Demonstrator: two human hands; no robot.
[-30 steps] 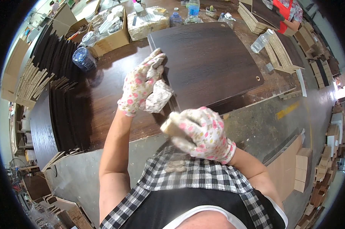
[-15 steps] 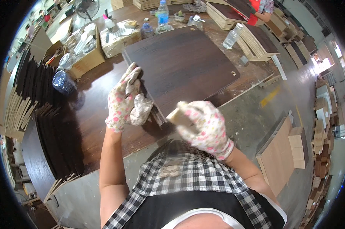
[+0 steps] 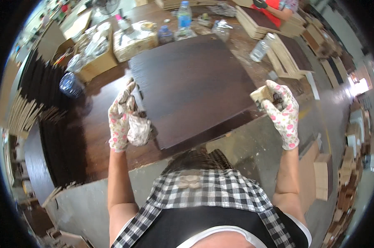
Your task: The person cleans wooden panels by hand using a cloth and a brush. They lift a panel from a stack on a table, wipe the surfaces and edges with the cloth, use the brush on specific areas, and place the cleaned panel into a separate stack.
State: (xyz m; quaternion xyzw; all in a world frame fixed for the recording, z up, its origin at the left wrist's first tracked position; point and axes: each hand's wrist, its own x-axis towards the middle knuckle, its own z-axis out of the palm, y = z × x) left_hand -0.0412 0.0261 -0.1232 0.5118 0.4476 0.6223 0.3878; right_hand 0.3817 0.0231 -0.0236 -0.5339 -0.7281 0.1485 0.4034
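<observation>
A dark brown wooden board (image 3: pixel 191 89) lies on the workbench in front of me. My left hand (image 3: pixel 120 124), in a floral glove with stained fingertips, is at the board's left edge. Its fingers are closed on a crumpled whitish rag (image 3: pixel 139 130), which hangs beside the board. My right hand (image 3: pixel 284 115), in a matching glove, is raised just off the board's right corner. Between its thumb and fingers is a pale block (image 3: pixel 260 94) with a dark-smeared underside; whether it is sponge or wood I cannot tell.
Dark panels (image 3: pixel 42 87) stand stacked at the left, near a large blue-tinted bottle (image 3: pixel 71 85). A cardboard box (image 3: pixel 96 66), a wrapped package (image 3: pixel 135 41) and clear bottles (image 3: pixel 262 47) line the far side. A co-worker's arm (image 3: pixel 278 12) shows beyond stacked boards (image 3: pixel 292 53).
My right hand has swung from the board's near edge out to its right corner with the block. The board's near edge sits closer to me, and its corner hole no longer shows.
</observation>
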